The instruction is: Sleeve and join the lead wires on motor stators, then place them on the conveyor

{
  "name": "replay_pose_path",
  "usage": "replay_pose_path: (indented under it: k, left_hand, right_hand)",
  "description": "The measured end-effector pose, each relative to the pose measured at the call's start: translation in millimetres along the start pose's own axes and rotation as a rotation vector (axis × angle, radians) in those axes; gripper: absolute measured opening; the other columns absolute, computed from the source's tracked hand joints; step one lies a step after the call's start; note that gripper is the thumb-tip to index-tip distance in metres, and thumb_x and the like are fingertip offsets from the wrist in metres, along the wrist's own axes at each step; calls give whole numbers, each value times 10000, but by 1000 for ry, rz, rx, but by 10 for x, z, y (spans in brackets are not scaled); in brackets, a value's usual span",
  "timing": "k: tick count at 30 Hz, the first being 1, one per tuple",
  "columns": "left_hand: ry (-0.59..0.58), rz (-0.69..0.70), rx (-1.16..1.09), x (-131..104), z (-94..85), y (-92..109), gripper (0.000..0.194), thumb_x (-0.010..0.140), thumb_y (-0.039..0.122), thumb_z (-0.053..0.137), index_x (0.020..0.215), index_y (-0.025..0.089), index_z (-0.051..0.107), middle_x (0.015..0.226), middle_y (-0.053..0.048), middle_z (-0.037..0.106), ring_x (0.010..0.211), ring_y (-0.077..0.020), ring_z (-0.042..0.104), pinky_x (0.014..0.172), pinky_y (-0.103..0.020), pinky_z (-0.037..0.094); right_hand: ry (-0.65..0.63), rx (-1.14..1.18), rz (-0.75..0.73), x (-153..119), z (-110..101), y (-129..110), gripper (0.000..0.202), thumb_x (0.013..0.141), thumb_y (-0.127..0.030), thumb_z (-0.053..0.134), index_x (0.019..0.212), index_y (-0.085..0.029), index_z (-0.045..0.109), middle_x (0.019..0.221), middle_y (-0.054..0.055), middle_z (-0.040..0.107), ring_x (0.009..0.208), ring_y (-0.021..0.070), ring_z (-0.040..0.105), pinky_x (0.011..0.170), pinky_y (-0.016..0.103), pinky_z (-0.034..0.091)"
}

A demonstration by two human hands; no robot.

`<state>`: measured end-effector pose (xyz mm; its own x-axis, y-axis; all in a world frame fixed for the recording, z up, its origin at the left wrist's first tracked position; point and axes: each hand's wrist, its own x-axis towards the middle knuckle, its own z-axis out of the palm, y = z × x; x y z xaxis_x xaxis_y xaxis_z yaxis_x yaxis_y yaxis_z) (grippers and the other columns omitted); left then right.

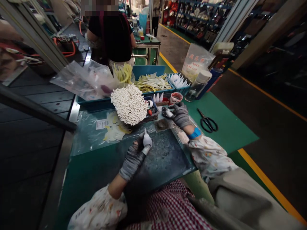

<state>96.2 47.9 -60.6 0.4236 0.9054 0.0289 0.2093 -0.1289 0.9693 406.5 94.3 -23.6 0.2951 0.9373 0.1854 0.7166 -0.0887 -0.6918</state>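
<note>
My left hand [135,156], in a grey striped glove with a pale thumb tip, is closed around a small white bulb-shaped piece [147,140] with a thin pointed tip facing up and away. It is held just over a dark, scuffed mat [165,156]. My right hand [180,114], gloved the same way, is at the mat's far right corner. Its fingers are curled together around a small dark-and-white thing [167,112] that I cannot make out. Just beyond it stands a red-stained cup [176,97]. A round dark lump [162,125] lies left of this hand.
Left of centre stands a thick bundle of white-tipped sticks [130,104]. Behind are trays of pale strips [155,83] and white cones [178,80], plus a clear jar [198,85]. Black scissors [208,123] lie at right. Plastic bags [88,80] cover the back left. A person [110,35] is beyond.
</note>
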Motion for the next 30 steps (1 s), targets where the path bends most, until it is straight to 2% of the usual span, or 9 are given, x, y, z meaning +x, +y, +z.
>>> replay_pose_path:
  k: [2, 5, 8, 10, 14, 18, 21, 23, 30]
  left_hand:
    - [12, -4, 2, 11, 8, -44, 548, 990, 416, 743, 1506, 248, 663, 1594, -118, 700, 1499, -338, 665, 1360, -560, 466]
    - [5, 0, -11, 27, 39, -85, 552, 990, 418, 730, 1506, 231, 668, 1590, -123, 703, 1489, -335, 674, 1348, -556, 483]
    - [-1, -1, -36, 30, 60, -96, 567, 986, 427, 724, 1512, 222, 670, 1591, -117, 703, 1476, -326, 685, 1336, -555, 496]
    - [-2, 1, -40, 27, 57, -86, 576, 978, 431, 728, 1512, 222, 676, 1597, -110, 699, 1475, -325, 687, 1333, -552, 500]
    - [-20, 17, -2, 9, 20, 6, 556, 979, 419, 727, 1503, 236, 699, 1566, -97, 723, 1449, -327, 707, 1320, -542, 516]
    - [-57, 88, 12, -27, -2, 184, 535, 1033, 425, 673, 1533, 237, 688, 1591, -89, 703, 1475, -311, 689, 1336, -509, 498]
    - [-99, 134, 18, -47, 12, 296, 524, 1039, 424, 673, 1525, 227, 698, 1541, -90, 741, 1408, -301, 737, 1286, -471, 555]
    - [-106, 146, 35, -54, 27, 334, 510, 1039, 422, 675, 1505, 216, 713, 1482, -97, 779, 1337, -298, 778, 1224, -453, 609]
    - [-71, 180, 74, -68, 23, 338, 470, 1044, 395, 690, 1484, 237, 729, 1433, -92, 805, 1266, -300, 811, 1174, -462, 645]
  right_hand:
    - [71, -102, 86, 238, 23, 135, 259, 862, -398, 842, 1047, -217, 827, 1501, 207, 663, 1516, 514, 465, 1275, 693, 379]
    - [94, -190, 149, 384, 164, 221, 234, 787, -353, 897, 960, -208, 834, 1540, 208, 647, 1528, 552, 416, 1278, 735, 313]
    - [93, -196, 162, 387, 256, 237, 194, 749, -324, 927, 875, -217, 825, 1485, 193, 687, 1495, 548, 445, 1268, 733, 314]
    - [99, -162, 142, 352, 213, 229, 165, 770, -333, 912, 837, -218, 814, 1393, 201, 723, 1435, 530, 506, 1250, 719, 348]
    - [46, 1, -7, 111, -67, 138, 205, 902, -441, 795, 917, -238, 820, 1170, 148, 787, 1233, 404, 666, 1168, 614, 501]
    - [-86, 177, -160, -361, -288, -72, 343, 986, -595, 711, 1079, -284, 820, 1097, 67, 810, 1057, 298, 736, 1024, 507, 614]
    - [-184, 311, -224, -636, -305, -254, 353, 991, -628, 754, 1109, -302, 823, 1118, 54, 809, 1069, 281, 747, 1044, 499, 616]
    - [-244, 396, -257, -716, -275, -349, 348, 991, -639, 779, 1082, -307, 830, 1161, 59, 803, 1127, 283, 744, 1086, 497, 604]
    - [-290, 443, -332, -712, -197, -452, 351, 1005, -658, 773, 1038, -313, 829, 1191, 65, 785, 1155, 274, 739, 1095, 487, 611]
